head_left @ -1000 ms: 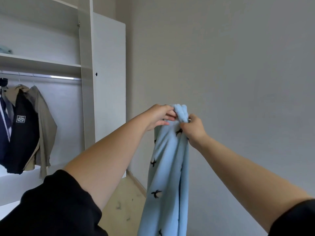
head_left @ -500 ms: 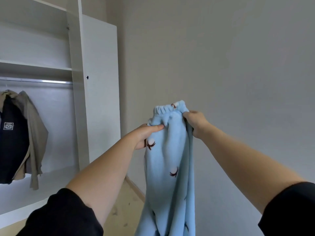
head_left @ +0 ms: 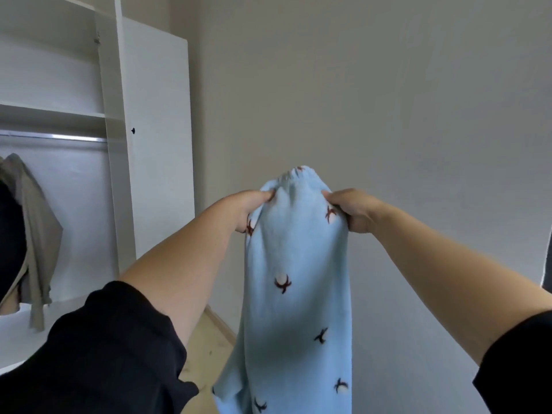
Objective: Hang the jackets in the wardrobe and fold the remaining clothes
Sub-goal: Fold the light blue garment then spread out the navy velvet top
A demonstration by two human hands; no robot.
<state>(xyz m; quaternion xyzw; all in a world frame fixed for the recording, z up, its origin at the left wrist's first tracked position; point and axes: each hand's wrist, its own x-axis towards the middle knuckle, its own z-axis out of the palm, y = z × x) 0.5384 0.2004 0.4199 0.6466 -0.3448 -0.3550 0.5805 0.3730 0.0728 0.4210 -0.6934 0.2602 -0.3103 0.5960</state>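
— At chest height before a plain pale grey wall (head_left: 373,85): a soft light-blue fleece garment with small dark red-brown motifs (head_left: 295,294), held up by its gathered elastic edge, hanging straight down past the bottom of the head view.

— Hands?

— Both clamped on that upper edge, a little apart. Left hand (head_left: 248,209) pinching the left side of the cloth with curled fingers; right hand (head_left: 352,209) gripping the right side the same way. Gathered band bulging up between them. Black sleeves (head_left: 113,354) pushed up above both elbows.

— And on the left of the view?

— A tall white wardrobe (head_left: 113,85) standing open, its flat white door (head_left: 158,130) swung out against the corner, a small dark knob halfway up. Inside: a white shelf (head_left: 53,110), and just under it a shiny metal hanging rail (head_left: 59,137). Hanging at the far left, a khaki-beige jacket (head_left: 35,234) with a dark garment (head_left: 9,243) overlapping it, cut off by the frame edge. White wardrobe floor below them.

— Ground?

— A narrow strip of light wooden flooring (head_left: 209,348) with a few dark specks, between wardrobe and wall, edged by a pale skirting board. Something dark at the right edge, too cropped to identify.
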